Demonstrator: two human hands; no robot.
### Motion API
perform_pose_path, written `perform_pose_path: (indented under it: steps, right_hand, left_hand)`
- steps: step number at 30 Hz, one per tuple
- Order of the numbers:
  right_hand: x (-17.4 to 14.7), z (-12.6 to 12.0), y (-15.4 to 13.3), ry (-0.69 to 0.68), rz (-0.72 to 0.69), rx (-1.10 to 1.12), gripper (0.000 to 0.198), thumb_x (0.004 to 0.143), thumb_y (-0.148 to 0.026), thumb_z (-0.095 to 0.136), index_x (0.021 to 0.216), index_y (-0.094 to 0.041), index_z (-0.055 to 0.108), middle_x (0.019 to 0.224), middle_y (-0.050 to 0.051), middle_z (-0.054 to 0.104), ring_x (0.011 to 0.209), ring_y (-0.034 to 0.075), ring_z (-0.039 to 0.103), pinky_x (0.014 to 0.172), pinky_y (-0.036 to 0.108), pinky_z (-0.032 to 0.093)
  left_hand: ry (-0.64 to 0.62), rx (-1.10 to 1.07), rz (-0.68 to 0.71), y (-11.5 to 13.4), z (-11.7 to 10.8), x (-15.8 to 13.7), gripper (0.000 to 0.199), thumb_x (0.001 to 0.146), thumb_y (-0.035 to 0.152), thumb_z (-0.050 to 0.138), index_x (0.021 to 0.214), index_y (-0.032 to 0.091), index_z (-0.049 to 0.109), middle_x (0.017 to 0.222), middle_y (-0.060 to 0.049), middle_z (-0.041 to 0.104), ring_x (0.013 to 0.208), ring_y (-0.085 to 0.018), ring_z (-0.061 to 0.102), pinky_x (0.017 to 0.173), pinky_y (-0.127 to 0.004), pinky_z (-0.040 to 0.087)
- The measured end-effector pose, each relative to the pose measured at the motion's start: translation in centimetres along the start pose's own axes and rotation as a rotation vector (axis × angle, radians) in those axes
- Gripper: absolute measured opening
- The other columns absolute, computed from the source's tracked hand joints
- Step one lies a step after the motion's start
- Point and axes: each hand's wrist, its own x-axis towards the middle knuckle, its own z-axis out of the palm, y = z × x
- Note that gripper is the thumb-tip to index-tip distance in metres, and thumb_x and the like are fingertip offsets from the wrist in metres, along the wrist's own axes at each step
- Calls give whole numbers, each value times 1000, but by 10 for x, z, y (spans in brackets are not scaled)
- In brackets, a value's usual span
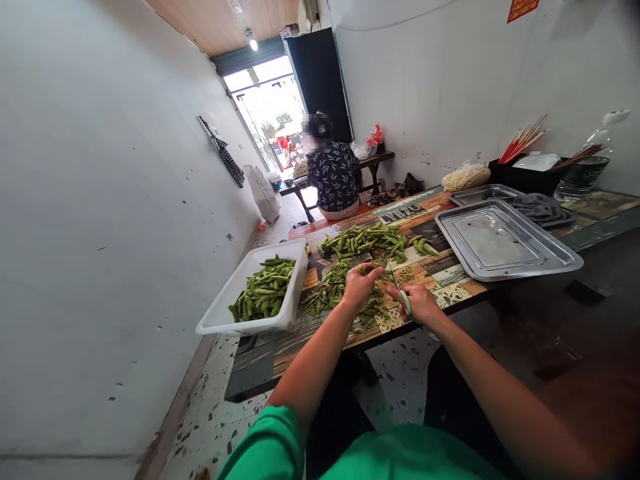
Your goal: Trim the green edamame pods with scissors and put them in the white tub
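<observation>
My left hand (359, 287) is closed on a green edamame pod (381, 269) above the table. Wrapped round the handles of light-green scissors (406, 303), my right hand (419, 304) points the blades toward that pod. Beneath and left of my hands lie trimmed pod ends and scraps (327, 293). A long pile of edamame pods (363, 241) lies beyond them, with a few more pods (423, 245) to its right. On the left, a white plastic tub (215, 319) holds many pods (265, 290).
The patterned wooden table (260, 363) carries a metal tray (540, 263) at right, with a grey cloth (540, 207) behind it. Farther back are a black chopstick box (523, 175), a plastic bottle (583, 175) and a bagged pale bundle (466, 177). A person (333, 173) sits near the doorway.
</observation>
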Motion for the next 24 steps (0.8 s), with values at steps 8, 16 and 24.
perform_pose_path:
  steps: [8,16,24]
  right_hand:
    - [0,-4,1,-66,-49,46,40,68,-56,66,66,-17,55,45,-4,52,38,10,50,38,20,37]
    - [2,-20,-5,-161,-200,-140,41,69,-56,65,76,-16,66,51,-3,50,44,10,47,43,20,36]
    - [-11,-19,-7,-111,-263,-306,44,73,-58,59,56,-17,57,48,-2,50,44,10,46,44,21,31]
  left_hand:
    - [-39,273,5,0,-10,1,38,77,49,57,82,12,65,49,5,41,48,-6,33,47,-21,24]
    - [-311,375,-7,11,-17,-6,37,78,46,55,80,11,65,60,0,56,47,-5,36,45,-19,25]
    - [-507,164,-293,24,-19,-7,38,73,47,62,82,10,60,60,1,53,41,-2,33,41,-19,20]
